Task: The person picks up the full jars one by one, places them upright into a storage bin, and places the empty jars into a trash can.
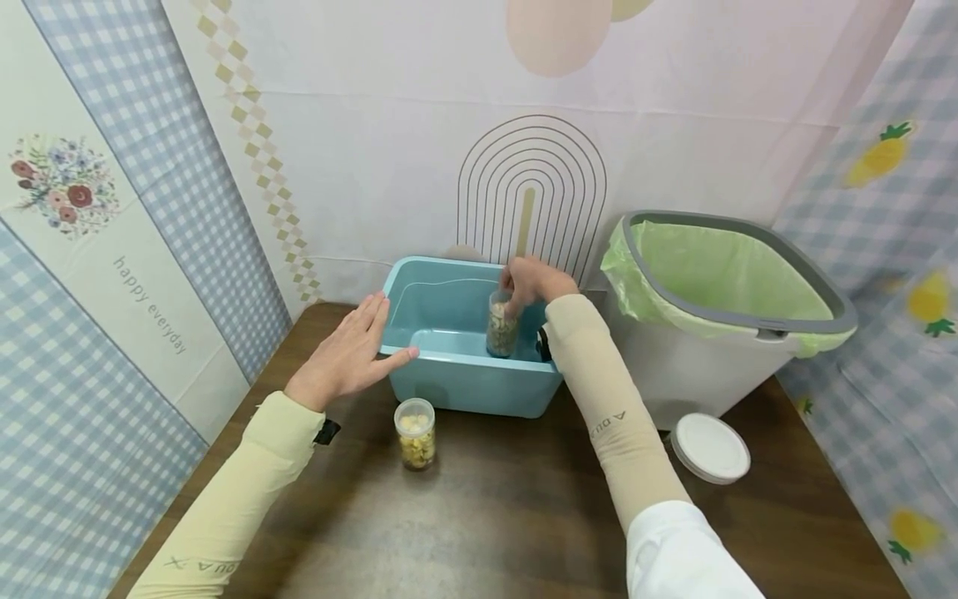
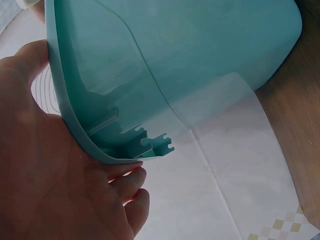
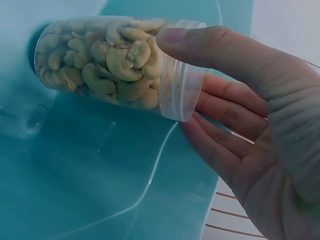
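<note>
Cashews fill the clear lidless jar, gripped by right hand

A lined bin stands on the table. A white lid lies before it. A second jar stands near the front.

A dark brown wooden tabletop fills the foreground, set into a corner of fabric backdrops. The pale pink rear wall cloth carries a line-drawn arch motif and a diagonal strip of beige checks. At the left hangs a blue gingham panel beside a cream banner with flowers. At the right, blue gingham cloth with yellow pineapples. Lighting is soft and even.
</note>
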The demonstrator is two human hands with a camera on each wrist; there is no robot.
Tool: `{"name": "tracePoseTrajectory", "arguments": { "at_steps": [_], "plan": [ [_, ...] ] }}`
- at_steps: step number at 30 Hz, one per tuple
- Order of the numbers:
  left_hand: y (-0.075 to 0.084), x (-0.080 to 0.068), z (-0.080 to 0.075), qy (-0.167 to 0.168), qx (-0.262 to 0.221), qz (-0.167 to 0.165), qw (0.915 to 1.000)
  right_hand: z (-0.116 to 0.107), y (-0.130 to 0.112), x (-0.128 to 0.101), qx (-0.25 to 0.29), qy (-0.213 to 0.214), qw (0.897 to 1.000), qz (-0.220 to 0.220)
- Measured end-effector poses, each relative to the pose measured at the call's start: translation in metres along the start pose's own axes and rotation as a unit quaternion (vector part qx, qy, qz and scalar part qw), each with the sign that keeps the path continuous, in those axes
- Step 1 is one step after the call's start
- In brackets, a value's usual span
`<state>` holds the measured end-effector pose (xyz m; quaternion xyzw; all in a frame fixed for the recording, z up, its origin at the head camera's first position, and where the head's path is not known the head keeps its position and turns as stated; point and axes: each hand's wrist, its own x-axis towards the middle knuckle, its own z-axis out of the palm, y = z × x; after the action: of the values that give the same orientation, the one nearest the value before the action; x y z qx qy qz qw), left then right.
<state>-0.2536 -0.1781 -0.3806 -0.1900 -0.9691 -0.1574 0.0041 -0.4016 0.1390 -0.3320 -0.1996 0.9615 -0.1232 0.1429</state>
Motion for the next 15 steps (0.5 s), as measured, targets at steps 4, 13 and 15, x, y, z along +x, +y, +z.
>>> {"name": "tracePoseTrajectory", "arguments": {
  "at_steps": [4, 13, 15],
  "plan": [
    [-0.001, 0.000, 0.000, 0.002, 0.002, -0.001, 1.0000, 0.006, 0.000, 0.004, -0.012, -0.009, 1.000, -0.003],
    [0.000, 0.001, 0.000, 0.003, 0.002, 0.000, 1.0000, 0.011, 0.005, 0.011, -0.021, -0.016, 1.000, -0.011],
    [0.000, 0.001, 0.000, 0.001, 0.003, 0.000, 1.0000, 0.010, 0.005, 0.011, -0.026, -0.024, 0.999, -0.009]
  ]
}}
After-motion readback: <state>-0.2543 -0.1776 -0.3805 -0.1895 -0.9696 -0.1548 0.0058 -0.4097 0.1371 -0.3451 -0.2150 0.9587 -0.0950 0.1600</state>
